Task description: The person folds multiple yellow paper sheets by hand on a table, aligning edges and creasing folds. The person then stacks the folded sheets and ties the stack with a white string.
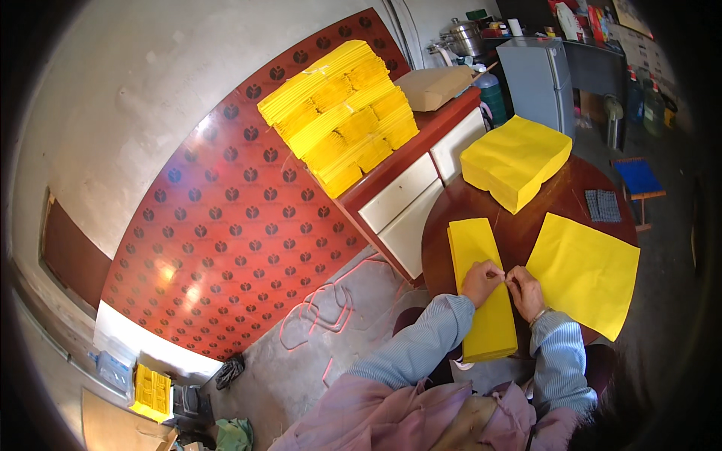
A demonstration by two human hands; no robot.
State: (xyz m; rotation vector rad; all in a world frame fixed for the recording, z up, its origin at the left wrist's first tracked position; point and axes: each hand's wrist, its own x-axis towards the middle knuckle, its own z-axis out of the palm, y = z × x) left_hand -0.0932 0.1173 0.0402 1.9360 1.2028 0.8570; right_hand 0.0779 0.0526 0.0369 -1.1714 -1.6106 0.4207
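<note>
our left hand (481,282) and right hand (525,292) pinch narrowly at the folded yellow paper stack (483,297) on the round table's (526,229) near edge; overhanging there, we think it could slide off.

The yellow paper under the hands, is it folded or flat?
Folded: the long narrow yellow strip is stacked layers, far narrower than the flat sheet beside it.

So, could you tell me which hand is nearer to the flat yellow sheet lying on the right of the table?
Right. The right hand lies beside the flat yellow sheet; the left hand rests farther away on the folded yellow stack.
</note>
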